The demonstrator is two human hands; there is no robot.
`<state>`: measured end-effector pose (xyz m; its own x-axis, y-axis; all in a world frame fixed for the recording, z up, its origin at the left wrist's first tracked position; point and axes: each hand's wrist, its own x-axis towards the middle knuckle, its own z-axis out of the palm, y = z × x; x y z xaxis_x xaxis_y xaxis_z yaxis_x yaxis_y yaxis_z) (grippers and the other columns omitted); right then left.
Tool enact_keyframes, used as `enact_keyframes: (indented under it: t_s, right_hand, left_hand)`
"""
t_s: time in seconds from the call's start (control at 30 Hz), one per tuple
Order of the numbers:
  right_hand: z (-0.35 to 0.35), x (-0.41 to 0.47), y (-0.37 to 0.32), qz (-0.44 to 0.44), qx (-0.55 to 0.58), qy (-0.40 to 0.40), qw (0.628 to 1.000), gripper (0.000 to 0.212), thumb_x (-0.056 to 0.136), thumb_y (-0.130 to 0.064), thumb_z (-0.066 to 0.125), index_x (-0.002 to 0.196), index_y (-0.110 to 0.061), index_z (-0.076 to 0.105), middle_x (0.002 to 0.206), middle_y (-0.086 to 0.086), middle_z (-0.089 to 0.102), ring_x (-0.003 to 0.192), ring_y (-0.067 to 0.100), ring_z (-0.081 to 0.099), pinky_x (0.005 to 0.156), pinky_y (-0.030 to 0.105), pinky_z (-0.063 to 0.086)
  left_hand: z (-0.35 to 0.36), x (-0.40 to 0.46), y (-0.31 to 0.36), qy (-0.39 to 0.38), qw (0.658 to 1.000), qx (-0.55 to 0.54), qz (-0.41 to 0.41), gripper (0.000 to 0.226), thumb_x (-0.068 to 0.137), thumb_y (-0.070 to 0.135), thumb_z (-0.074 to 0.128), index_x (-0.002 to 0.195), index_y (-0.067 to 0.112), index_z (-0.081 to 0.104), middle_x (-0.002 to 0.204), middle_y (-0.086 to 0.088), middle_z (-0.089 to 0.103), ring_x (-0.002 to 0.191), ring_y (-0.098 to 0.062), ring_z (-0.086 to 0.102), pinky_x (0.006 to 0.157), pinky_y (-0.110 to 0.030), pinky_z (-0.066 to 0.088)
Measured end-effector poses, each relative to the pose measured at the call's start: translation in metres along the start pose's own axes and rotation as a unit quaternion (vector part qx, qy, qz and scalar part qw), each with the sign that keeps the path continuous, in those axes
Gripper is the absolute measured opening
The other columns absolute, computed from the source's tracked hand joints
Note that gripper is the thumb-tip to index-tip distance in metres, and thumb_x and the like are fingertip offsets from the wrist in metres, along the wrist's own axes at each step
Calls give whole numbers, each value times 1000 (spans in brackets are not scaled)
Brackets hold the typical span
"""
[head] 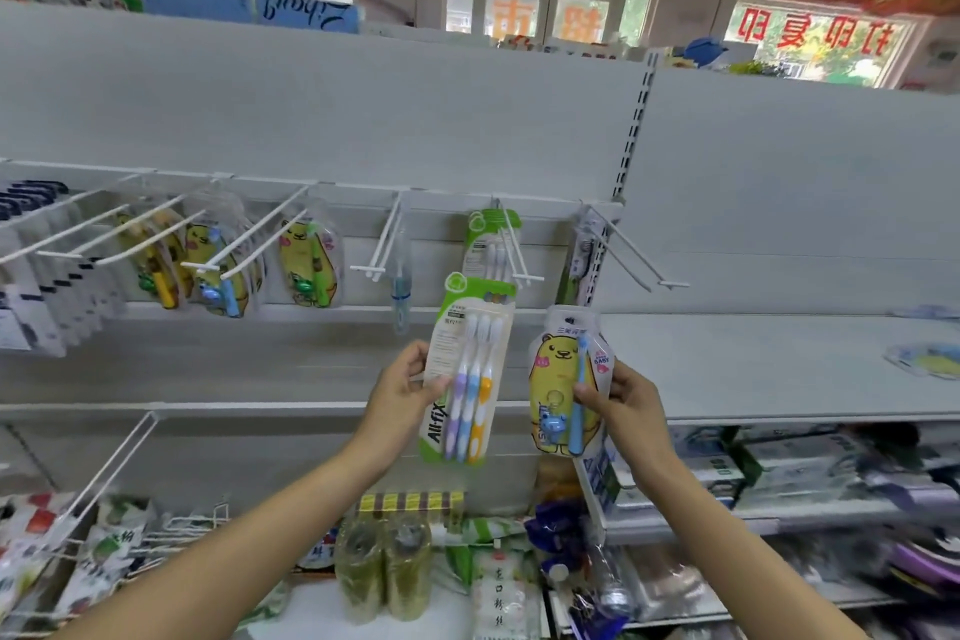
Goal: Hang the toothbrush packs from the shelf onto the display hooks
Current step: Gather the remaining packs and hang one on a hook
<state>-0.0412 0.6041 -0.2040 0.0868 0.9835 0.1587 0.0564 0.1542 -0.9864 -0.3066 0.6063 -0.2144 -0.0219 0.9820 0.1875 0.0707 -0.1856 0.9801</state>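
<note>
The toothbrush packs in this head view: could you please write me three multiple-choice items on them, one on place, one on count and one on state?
1. Where is the matching green pack already hung?
A. hook above the left hand
B. bottom shelf
C. far-left hooks

2. How many brushes are in the left hand's pack?
A. one
B. three
C. five

3. The bear pack is:
A. hung
B. held
C. on the shelf

Answers: 1 A, hung green pack sits above the left hand. 2 B, the green three-brush pack shows purple, blue and yellow handles. 3 B, the right hand grips the bear pack.
</note>
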Motion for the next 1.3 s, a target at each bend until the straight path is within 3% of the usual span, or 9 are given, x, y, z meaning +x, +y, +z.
enact_keyframes:
  t_s: [0.2,0.37,0.53,0.67,0.93,1.07,1.3]
  right_hand:
    - [-38,7,-2,-9,10,-2,1000,20,87,-1,70,102,-15,70,89,-2,78,82,9,73,67,21,58]
    - [-49,12,6,1,16,-11,1000,20,87,-2,71,104,-12,70,90,-1,78,83,11,74,66,20,57]
    - [-53,14,11,9,22,-25,999,21,87,-1,70,107,-7,69,92,2,77,81,9,74,65,18,56]
    - [-56,14,16,15,19,-35,999,22,87,-3,70,109,-9,69,92,0,78,82,9,74,64,18,56]
    - [-61,13,21,19,23,-42,999,23,87,-2,70,109,-9,68,96,4,77,84,12,74,65,19,57]
    - [-59,14,25,25,23,-41,999,21,87,-3,70,107,-10,69,97,6,77,87,18,75,68,24,60]
    - [-57,13,27,23,29,-48,998,21,87,-2,70,106,-11,70,95,5,78,88,19,75,69,24,59]
  left_hand:
    - [25,7,4,27,1000,-10,6,20,91,-8,58,111,-2,54,105,-2,69,86,5,69,69,-11,52]
    - [29,7,-2,69,997,-24,6,17,91,-8,58,101,5,55,101,0,70,82,4,69,67,-13,53]
    - [36,12,6,69,996,-50,29,19,92,-6,57,108,3,54,103,1,70,87,3,69,71,-13,53]
    - [41,16,7,74,994,-75,33,25,93,-7,55,108,12,54,109,-4,67,92,1,68,76,-15,54]
    - [41,14,7,86,994,-49,48,31,93,-11,52,103,18,55,103,-1,68,87,4,67,75,-12,52]
    - [40,12,7,64,996,-26,48,28,94,-6,55,105,19,57,104,8,71,93,2,68,78,-14,52]
    - [55,21,10,36,998,-8,52,29,94,-5,56,114,16,57,112,5,68,97,7,65,79,-9,50]
